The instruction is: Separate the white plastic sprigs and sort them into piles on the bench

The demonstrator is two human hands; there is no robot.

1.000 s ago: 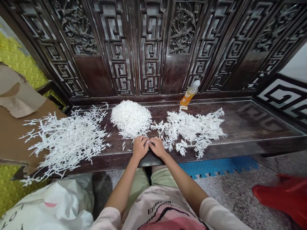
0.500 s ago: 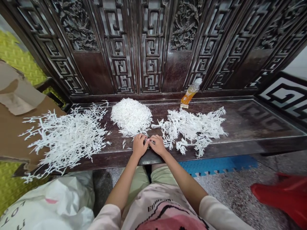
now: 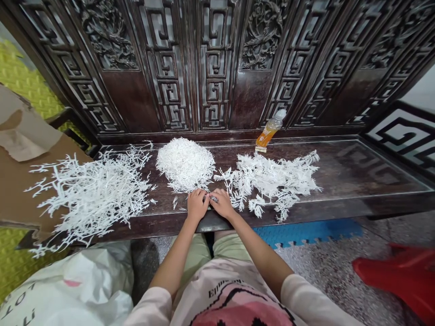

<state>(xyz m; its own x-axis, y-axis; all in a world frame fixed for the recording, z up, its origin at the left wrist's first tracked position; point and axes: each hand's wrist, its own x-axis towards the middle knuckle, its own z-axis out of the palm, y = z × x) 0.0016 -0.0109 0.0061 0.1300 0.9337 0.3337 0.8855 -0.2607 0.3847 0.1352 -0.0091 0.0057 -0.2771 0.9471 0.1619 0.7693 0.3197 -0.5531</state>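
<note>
At the bench's front edge, my left hand [image 3: 197,204] and my right hand [image 3: 221,203] meet with curled fingers and thumbs close together. Between them shows a bit of something small and greyish, mostly covered by the fingers. Just beyond the hands rises a rounded heap of small white plastic sprigs [image 3: 185,164]. To the right lies a pile of white branches with feathery tips [image 3: 275,176]. Bare, thin white branched stems [image 3: 102,190] are spread in a tangled pile on the left.
The dark wooden bench [image 3: 343,181] has a carved back [image 3: 131,99]. A bottle of orange drink [image 3: 270,131] stands near that back. Cardboard [image 3: 23,190] lies at left, above a white sack [image 3: 84,285]. A red plastic object [image 3: 397,276] sits on the floor at right.
The view has shifted very slightly. My thumbs have parted a little and the fingers have moved slightly; both hands stay at the same spot.
</note>
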